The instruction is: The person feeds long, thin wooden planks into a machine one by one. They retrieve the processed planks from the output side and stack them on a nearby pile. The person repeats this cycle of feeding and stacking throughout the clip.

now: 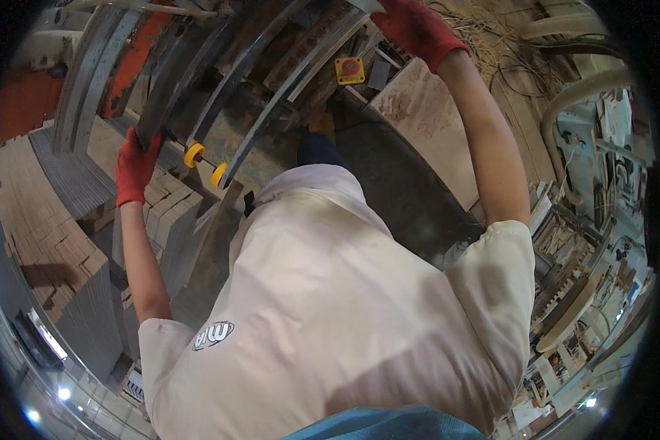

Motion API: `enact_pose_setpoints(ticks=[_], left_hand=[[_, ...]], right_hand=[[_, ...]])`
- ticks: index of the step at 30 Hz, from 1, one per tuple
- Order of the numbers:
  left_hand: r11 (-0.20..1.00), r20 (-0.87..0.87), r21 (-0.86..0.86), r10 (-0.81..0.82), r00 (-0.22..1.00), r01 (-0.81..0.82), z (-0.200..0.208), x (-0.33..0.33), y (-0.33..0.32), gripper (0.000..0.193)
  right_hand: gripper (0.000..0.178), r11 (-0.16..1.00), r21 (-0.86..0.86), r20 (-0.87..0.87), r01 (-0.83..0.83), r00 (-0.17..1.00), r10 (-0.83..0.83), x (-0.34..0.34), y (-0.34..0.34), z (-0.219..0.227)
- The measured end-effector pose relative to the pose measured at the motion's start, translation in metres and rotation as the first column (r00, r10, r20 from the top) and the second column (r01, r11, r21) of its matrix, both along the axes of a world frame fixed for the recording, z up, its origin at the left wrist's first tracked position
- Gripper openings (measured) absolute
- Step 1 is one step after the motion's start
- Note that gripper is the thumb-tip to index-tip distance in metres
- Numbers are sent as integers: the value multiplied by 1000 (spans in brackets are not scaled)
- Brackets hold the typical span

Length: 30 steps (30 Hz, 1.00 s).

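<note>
My left hand [135,167], in a red work glove, is at the near end of a long dark bar [170,92] of a machine frame, its fingers around that end. My right hand [418,31], also in a red glove, reaches to the top edge of the view, beside the end of a pale grey strip [364,5]. Its fingertips are partly cut off, so whether it grips the strip is unclear. Between the hands, long metal rails [260,132] run away from me, with a yellow roller [193,155] and a second yellow roller [218,174] near their ends.
A yellow box with a red button [350,71] sits on the machine. Stacked boards [44,213] stand at left. At right are a dusty panel [429,125], heaped shavings [473,33], a thick hose [557,117] and piled wood pieces [576,312].
</note>
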<state>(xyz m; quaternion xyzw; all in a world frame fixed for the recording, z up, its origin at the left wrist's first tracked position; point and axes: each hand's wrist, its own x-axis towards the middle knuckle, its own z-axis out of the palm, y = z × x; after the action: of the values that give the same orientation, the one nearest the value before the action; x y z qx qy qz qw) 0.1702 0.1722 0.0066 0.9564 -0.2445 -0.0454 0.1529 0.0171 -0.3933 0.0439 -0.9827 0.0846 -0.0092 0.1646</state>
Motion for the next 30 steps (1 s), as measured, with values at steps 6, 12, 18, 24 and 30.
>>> enact_pose_setpoints(ticks=[6,12,18,24,30], left_hand=[[998,-22,48,47,999,-46,6,-1,-6,43],[986,-40,123,119,992,-113,21,-9,-21,45],[993,-86,48,112,990,-109,15,-6,-11,52],[999,-6,14,39,999,-38,4,-2,-2,53],[996,-47,44,82,996,-80,20,-9,-17,54]], right_hand=[[76,998,55,14,22,1000,-23,-1,3,8],[75,994,109,68,-17,998,9,-3,-8,-28],[75,980,200,39,-1,999,-7,-3,-6,-19],[74,976,213,19,31,999,-36,-2,-2,-11],[75,920,392,38,24,998,-42,2,2,-9]])
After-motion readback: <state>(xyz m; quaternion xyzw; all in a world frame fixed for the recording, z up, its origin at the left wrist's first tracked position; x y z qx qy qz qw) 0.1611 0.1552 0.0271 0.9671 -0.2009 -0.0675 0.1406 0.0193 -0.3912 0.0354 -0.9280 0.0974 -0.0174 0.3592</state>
